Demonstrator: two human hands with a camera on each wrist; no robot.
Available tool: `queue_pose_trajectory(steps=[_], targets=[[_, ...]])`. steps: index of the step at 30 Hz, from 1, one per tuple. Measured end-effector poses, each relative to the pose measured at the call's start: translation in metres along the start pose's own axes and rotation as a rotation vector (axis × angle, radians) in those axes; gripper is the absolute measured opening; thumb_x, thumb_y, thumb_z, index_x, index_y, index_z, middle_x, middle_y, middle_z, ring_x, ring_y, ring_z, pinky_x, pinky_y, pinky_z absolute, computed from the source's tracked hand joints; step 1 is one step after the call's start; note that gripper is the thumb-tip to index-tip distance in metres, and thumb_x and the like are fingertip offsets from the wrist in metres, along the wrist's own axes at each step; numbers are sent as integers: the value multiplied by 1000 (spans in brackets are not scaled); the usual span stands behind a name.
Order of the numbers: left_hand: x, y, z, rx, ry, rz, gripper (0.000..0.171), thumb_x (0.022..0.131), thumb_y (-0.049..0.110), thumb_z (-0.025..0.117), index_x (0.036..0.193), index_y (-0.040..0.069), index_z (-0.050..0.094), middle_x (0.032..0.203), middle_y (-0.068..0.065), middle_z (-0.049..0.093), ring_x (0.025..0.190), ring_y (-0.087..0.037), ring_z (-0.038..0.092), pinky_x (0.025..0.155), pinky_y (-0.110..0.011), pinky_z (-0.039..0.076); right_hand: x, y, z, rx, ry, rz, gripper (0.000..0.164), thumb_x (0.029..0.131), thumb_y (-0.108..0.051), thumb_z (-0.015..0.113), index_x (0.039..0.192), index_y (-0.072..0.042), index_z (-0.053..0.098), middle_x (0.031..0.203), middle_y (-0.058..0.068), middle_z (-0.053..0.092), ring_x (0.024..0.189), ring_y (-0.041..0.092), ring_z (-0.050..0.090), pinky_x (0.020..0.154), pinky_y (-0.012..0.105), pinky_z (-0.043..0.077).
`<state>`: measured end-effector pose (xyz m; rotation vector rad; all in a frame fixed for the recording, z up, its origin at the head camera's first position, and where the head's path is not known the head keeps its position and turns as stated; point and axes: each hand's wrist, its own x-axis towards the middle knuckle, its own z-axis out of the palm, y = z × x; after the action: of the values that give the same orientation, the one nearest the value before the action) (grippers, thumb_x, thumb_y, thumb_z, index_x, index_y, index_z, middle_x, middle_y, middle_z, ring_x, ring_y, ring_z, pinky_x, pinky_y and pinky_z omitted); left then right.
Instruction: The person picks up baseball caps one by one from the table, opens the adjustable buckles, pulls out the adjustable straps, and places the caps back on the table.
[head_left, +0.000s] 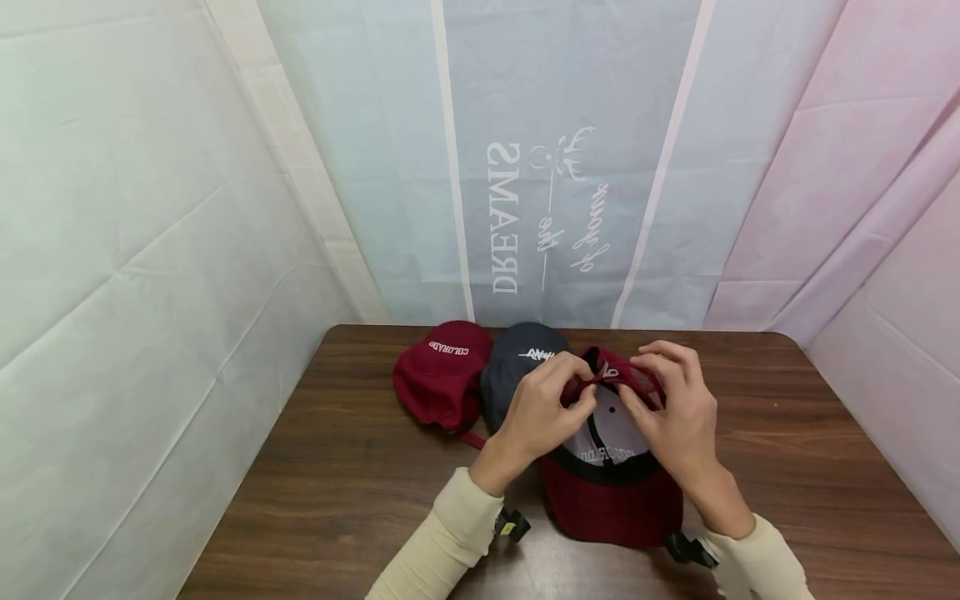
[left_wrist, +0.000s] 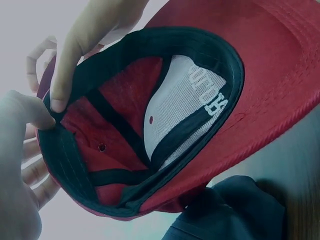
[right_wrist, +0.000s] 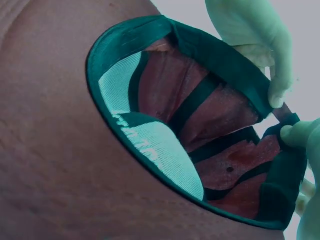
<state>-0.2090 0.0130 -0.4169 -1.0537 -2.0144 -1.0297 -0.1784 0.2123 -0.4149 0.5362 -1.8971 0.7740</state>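
A dark red baseball cap [head_left: 611, 507] is tilted with its inside toward me and its brim nearest me. My left hand [head_left: 543, 408] pinches the back edge between thumb and fingers. Across from it, my right hand [head_left: 678, 408] grips the same back part, thumb inside and fingers behind. Both wrist views show the thumbs close together on the black sweatband [left_wrist: 75, 155] [right_wrist: 225, 60]. Inside, a pale front panel [left_wrist: 172, 105] carries reversed white lettering. The cap's outer crown is mostly hidden.
A second red cap [head_left: 442, 375] marked COLORADO lies at the back left of the brown wooden table [head_left: 322, 492]. Next to it is a dark navy cap [head_left: 517, 358] with white script, partly behind my left hand. Pale cloth hangs [head_left: 555, 83] behind the table and along both sides.
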Motion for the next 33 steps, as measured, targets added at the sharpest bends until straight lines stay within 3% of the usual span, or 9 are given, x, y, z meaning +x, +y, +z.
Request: queue_pose_trajectory(steps=[5, 7, 12, 16, 23, 28, 33], targets=[[1, 1, 1, 0, -17, -5, 7, 96, 7, 72, 102, 10, 72, 97, 0, 72, 86, -8, 66, 81, -13, 52, 1, 0, 2, -57, 13, -136, 34, 107, -32, 65, 97, -3, 79, 123, 31, 65, 96, 41, 69, 74, 32, 58], [2, 1, 2, 6, -17, -2, 6, 97, 7, 71, 101, 11, 73, 97, 1, 72, 87, -8, 67, 82, -13, 52, 2, 1, 3, -94, -1, -162, 35, 107, -32, 63, 96, -4, 80, 123, 29, 67, 98, 43, 67, 70, 46, 54], [0, 0, 2, 28, -9, 1, 5, 99, 10, 68, 100, 11, 73, 98, 2, 72, 90, -7, 67, 84, -14, 53, 2, 0, 4, -120, -19, -200, 37, 105, -33, 65, 90, -3, 79, 118, 27, 70, 99, 48, 63, 80, 50, 48], [0, -1, 2, 39, -3, 4, 7, 100, 12, 66, 98, 12, 73, 98, 4, 69, 89, -5, 62, 83, -13, 51, 2, -1, 8, -121, 15, -226, 34, 101, -29, 67, 85, -2, 78, 112, 26, 71, 99, 49, 60, 82, 57, 43], [-1, -1, 2, 53, 4, 21, 6, 94, 7, 71, 94, 12, 70, 94, 2, 69, 83, -6, 60, 77, -12, 48, 2, -1, 11, -134, 86, -264, 33, 100, -26, 68, 81, -1, 81, 89, 20, 70, 75, 40, 52, 68, 49, 37], [-1, -2, 3, 55, 19, 24, 8, 91, 5, 74, 92, 12, 70, 92, 1, 71, 81, -6, 61, 76, -12, 48, -1, -1, 8, -126, 41, -243, 33, 103, -27, 69, 89, 0, 83, 87, 15, 78, 74, 35, 65, 62, 44, 50], [-3, -4, 3, 52, 22, 20, 8, 91, 5, 73, 92, 12, 70, 91, 0, 70, 80, -6, 61, 76, -11, 48, -4, 0, 6, -139, -2, -214, 34, 104, -29, 68, 92, -2, 84, 90, 13, 79, 76, 32, 69, 61, 44, 53]])
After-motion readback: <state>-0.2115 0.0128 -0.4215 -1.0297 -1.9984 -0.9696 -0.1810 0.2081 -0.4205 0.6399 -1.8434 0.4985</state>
